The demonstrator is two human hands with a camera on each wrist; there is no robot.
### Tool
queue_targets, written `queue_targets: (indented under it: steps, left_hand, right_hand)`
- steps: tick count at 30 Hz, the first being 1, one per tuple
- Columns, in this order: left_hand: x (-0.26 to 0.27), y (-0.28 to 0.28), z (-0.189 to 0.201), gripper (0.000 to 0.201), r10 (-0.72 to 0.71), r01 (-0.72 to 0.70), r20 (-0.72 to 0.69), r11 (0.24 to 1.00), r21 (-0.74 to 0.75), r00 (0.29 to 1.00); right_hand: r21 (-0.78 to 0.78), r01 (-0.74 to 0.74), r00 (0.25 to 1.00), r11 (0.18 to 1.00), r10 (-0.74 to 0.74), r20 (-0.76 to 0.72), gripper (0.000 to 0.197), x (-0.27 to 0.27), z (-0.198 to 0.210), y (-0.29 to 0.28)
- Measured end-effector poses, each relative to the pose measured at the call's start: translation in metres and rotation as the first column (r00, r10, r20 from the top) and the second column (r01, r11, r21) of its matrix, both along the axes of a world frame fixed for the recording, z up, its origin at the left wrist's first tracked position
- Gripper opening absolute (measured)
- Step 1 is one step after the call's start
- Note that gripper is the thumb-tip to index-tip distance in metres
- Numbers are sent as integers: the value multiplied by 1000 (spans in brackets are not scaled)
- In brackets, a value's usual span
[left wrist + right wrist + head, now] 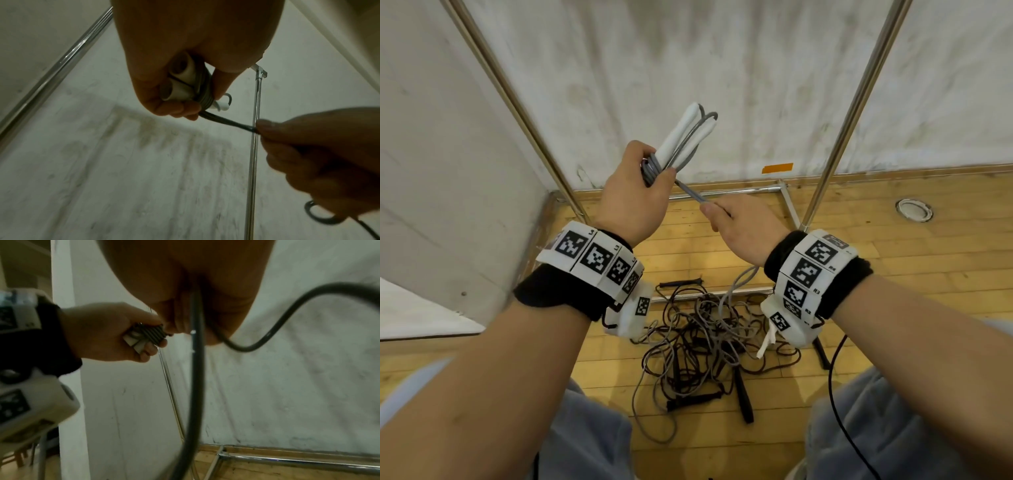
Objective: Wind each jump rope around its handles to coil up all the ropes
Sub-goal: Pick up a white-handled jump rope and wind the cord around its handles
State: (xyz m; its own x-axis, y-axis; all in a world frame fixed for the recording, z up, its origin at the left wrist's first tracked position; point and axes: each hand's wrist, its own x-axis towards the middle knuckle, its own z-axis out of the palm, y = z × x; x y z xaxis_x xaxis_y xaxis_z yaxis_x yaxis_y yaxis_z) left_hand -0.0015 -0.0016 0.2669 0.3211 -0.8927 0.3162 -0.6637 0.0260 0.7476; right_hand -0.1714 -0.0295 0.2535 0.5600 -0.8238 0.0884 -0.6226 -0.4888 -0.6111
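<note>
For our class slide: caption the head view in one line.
Left hand grips white handles while right hand winds grey rope.

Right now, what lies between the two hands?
A short taut stretch of the grey rope runs from the left hand, which grips the white handles, to the right hand; clearest in the head view.

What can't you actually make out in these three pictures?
- Head view: how many ropes form the tangled pile on the floor; strands overlap and the wrists cover its upper edge.
- Left wrist view: the left hand hides most of the white handles.
- Right wrist view: the grey rope is blurred and runs off the bottom edge; the right hand hides its grip.
</note>
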Motion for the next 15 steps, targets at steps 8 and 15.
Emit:
queue_targets:
  steps: [8,15]
  left_hand:
    - [-1,-1,-12,28,-55,-1,245,975,221,968]
    - [-14,6,-12,22,-373,164,348,848,503,860]
  right_hand:
    - [-99,-108,988,989,96,-121,32,-7,24,-4]
    - [-301,-108,974,947,40,-224,31,-21,31,-6]
